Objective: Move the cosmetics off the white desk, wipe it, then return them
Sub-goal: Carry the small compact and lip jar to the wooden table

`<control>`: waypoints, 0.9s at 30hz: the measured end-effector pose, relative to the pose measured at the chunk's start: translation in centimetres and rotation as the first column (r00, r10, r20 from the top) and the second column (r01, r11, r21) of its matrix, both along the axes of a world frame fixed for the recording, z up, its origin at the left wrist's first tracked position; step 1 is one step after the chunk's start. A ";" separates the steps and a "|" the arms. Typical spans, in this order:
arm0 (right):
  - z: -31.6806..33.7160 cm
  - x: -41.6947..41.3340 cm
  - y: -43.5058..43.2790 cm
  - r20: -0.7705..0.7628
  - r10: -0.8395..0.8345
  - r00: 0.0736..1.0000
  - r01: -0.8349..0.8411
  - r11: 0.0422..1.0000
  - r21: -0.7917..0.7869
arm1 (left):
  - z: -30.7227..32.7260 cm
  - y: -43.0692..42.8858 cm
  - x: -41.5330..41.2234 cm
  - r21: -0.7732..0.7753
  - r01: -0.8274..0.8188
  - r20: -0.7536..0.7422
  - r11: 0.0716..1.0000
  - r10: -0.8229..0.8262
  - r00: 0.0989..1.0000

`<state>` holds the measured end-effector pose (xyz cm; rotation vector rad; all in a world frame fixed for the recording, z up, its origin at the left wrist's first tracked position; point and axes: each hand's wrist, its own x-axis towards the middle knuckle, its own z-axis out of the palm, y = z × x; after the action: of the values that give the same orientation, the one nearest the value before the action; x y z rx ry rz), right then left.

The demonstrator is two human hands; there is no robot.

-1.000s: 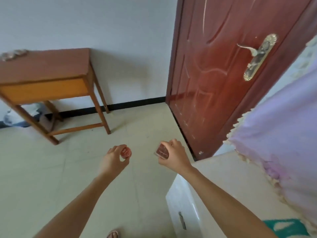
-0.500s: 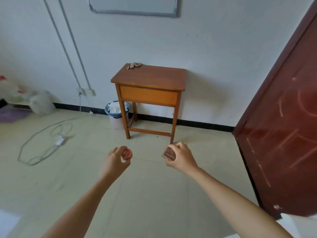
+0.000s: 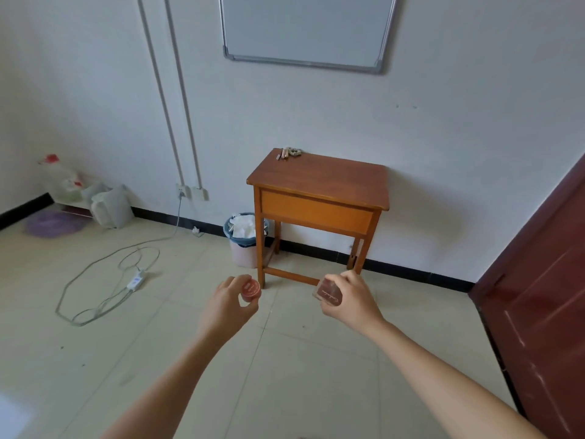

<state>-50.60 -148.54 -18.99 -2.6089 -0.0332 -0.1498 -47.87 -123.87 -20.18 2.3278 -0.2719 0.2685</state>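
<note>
A round red jar (image 3: 251,289) is pinched in the fingers of the left hand (image 3: 226,307), and a flat dark-red case (image 3: 329,294) is gripped in the right hand (image 3: 351,301). Both are carried in the air in front of the wooden table (image 3: 319,182), well short of it. A few small items (image 3: 288,152) lie at that table's far left corner. The white desk is out of view. Clearing looks under way; setting these down, wiping and returning remain.
</note>
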 end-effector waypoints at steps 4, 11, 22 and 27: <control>0.7 6.2 -1.2 0.051 0.004 0.999 -0.008 0.997 0.079 | 1.2 -0.8 6.2 -0.005 -0.001 0.043 1.000 0.001 0.999; 1.6 18.0 -2.4 0.055 0.081 0.995 -0.086 0.992 0.093 | 2.8 -2.4 17.1 -0.009 -0.092 0.067 0.996 0.092 0.993; -0.5 31.7 -2.1 0.026 0.196 0.980 -0.198 0.978 0.067 | 0.2 -3.1 28.0 -0.119 -0.202 -0.027 0.972 0.201 0.979; 0.1 39.4 -2.0 0.047 0.158 0.986 -0.160 0.985 0.058 | -0.1 -2.6 37.2 -0.159 -0.154 -0.024 0.975 0.152 0.988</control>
<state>-11.24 -150.55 -18.91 -2.5289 -0.2479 -0.1469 -10.65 -126.42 -20.28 2.1921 -0.0615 0.3394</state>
